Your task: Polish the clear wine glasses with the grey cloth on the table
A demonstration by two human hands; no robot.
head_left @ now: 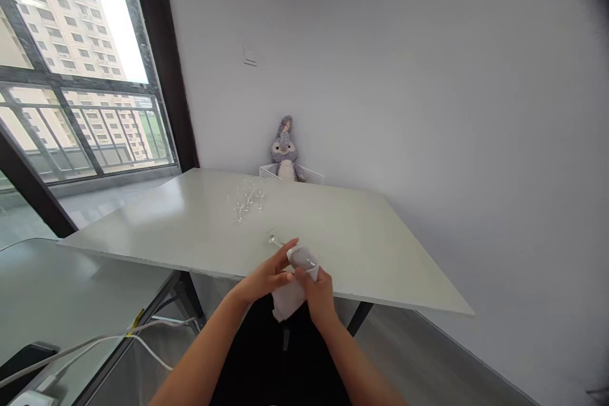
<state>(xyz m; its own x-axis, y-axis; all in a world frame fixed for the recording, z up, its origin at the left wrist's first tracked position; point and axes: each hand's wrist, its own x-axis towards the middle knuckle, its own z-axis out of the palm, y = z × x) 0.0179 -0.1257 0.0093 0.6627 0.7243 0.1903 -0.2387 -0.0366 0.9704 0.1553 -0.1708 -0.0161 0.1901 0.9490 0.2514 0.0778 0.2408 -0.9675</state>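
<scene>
Just over the table's near edge, my left hand (269, 276) holds a clear stemmed wine glass (302, 258). The glass is tilted, its stem and foot pointing up and away to the left and its bowl toward me. My right hand (318, 295) is closed on a white cloth (288, 299), pressed against the rim side of the bowl. Part of the cloth hangs below both hands. The right fingertips are partly hidden by cloth and glass. Farther back on the table, several clear stemmed glasses (247, 198) stand in a cluster.
The white table (371, 241) spans the middle, against the wall. Behind its far edge, a grey plush toy (284, 151) sits in a white basket (311, 176). At lower left is another table (71, 292) with white cables (104, 337) and a black object (23, 358).
</scene>
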